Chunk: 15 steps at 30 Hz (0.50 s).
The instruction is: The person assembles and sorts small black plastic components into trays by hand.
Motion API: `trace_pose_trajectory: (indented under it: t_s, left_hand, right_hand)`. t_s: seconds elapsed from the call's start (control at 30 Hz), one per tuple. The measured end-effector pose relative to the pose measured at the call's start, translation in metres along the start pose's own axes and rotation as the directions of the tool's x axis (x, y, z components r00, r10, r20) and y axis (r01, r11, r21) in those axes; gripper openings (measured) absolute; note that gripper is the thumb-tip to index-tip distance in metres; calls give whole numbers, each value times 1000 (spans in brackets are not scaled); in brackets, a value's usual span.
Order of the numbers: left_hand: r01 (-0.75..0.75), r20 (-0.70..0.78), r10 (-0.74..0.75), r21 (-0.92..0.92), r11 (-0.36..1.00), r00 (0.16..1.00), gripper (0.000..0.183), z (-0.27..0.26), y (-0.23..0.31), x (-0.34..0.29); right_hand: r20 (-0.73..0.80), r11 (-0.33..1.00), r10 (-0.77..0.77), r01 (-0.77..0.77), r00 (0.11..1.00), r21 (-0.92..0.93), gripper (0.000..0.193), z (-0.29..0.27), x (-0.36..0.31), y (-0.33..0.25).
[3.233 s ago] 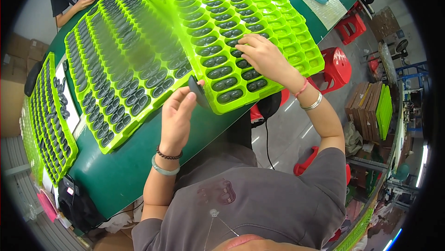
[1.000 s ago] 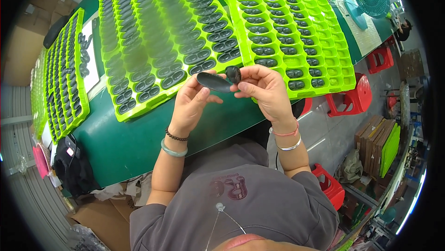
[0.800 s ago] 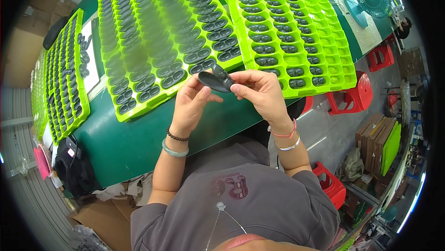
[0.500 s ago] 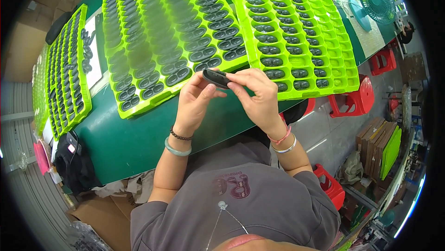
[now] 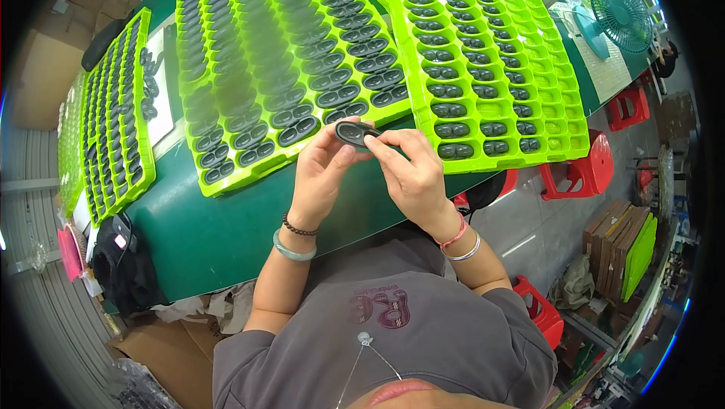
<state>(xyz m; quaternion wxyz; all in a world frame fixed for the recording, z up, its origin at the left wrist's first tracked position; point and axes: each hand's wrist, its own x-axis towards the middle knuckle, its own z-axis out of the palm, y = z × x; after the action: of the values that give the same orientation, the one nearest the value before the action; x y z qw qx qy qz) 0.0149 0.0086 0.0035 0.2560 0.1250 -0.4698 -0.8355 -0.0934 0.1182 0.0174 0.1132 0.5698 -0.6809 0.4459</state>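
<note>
Above the table (image 5: pixel 226 220) edge, both hands, left (image 5: pixel 321 175) and right (image 5: pixel 411 175), pinch one black part (image 5: pixel 355 133), seemingly checking it; steady fingers needed.

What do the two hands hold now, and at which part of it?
A small dark oval part, pinched between both hands: left hand at its left edge, right hand at its right edge.
</note>
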Motion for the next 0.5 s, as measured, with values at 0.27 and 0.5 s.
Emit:
trace_pose_trajectory:
  t_s: [0.27,0.5]
  left_hand:
    - [50,-122,-36,113,992,992,23,-3,2,-2]
    - [44,-161,-3,251,967,987,21,1,3,-6]
  right_hand:
    - [172,978,108,-137,979,161,22,-2,5,1]
    - [227,787,386,-447,894,426,18,6,2,3]
